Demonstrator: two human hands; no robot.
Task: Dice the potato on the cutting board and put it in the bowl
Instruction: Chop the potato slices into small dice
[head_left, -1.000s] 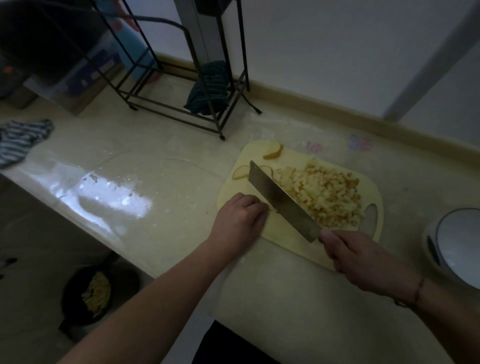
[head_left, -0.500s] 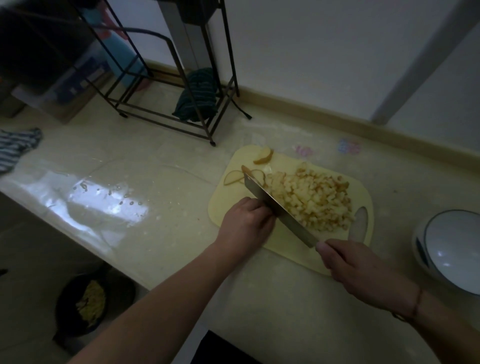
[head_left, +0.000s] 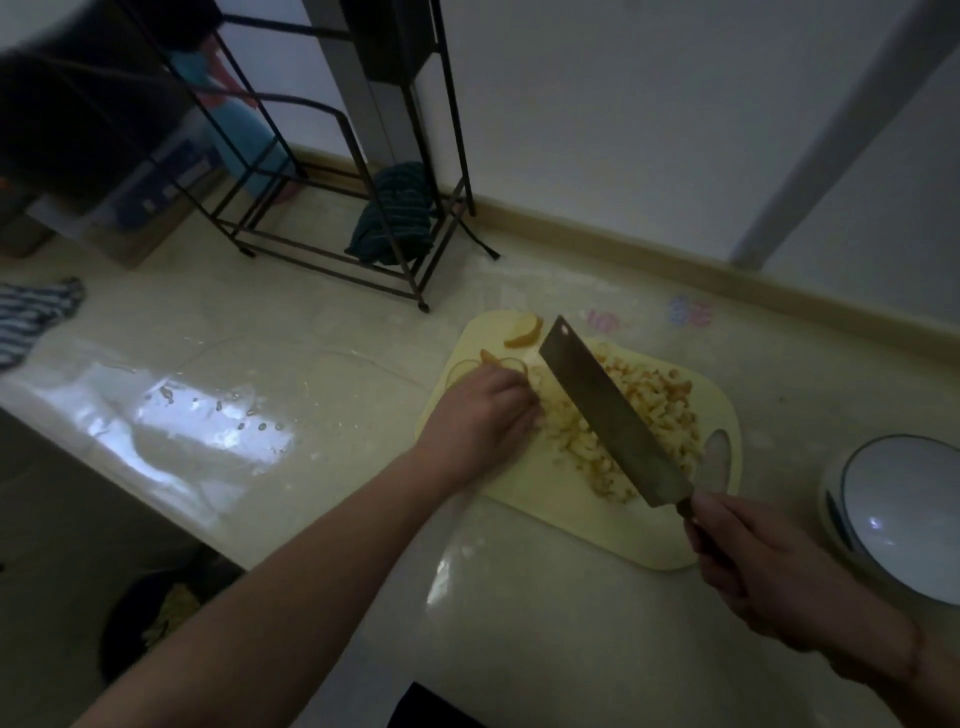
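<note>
A pale yellow cutting board (head_left: 582, 525) lies on the counter with a heap of diced potato (head_left: 660, 410) on its far half. Potato slices (head_left: 522, 330) lie at the board's far left corner. My right hand (head_left: 753, 566) grips the handle of a cleaver (head_left: 608, 410), whose broad blade slants over the dice, tip raised. My left hand (head_left: 483, 421) rests on the board's left side, fingers curled against the edge of the heap and next to a thin slice; what the fingers hold is hidden. A white bowl (head_left: 904, 514) stands to the right of the board.
A black wire rack (head_left: 332, 244) with a dark cloth (head_left: 397, 213) stands at the back left. A striped towel (head_left: 31, 317) lies at the far left. Water glints on the counter (head_left: 218, 421). Below the counter edge sits a dark bin (head_left: 150, 618).
The cleaver has lifted off the board and swung right over the dice, tip raised. My left hand has slid forward to the edge of the heap. The view has shifted left.
</note>
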